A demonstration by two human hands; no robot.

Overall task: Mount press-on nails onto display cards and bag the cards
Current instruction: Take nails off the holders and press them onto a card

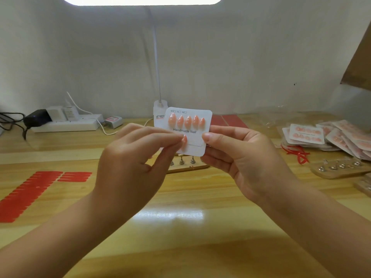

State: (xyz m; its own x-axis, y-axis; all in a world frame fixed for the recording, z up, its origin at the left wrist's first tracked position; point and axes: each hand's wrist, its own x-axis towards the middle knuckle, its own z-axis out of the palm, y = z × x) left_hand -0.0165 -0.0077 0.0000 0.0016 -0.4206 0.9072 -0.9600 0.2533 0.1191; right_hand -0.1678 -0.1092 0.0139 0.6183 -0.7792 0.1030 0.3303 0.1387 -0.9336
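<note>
**Sixth nail meets the card**

While both hands hover above the wooden table (180,227), the left hand (132,163) pinches a single peach press-on nail (184,139) between thumb and fingertips, pressing it to the lower adhesive strip of the display card (188,131). The right hand (239,157) grips the card's right edge, thumb on the front, fingers curled behind. The card's lower left corner is hidden by the left fingers, and most of the pinched nail is covered too. The card stands nearly upright, facing the person, tilted slightly clockwise, with its long axis running left to right. Five nails (187,121) sit in a row along its top, tips upward. Behind the card, a wooden stand with metal pegs (187,163) is partly hidden. Farther right lie bagged cards (329,137); far left, a power strip (66,123).
</note>
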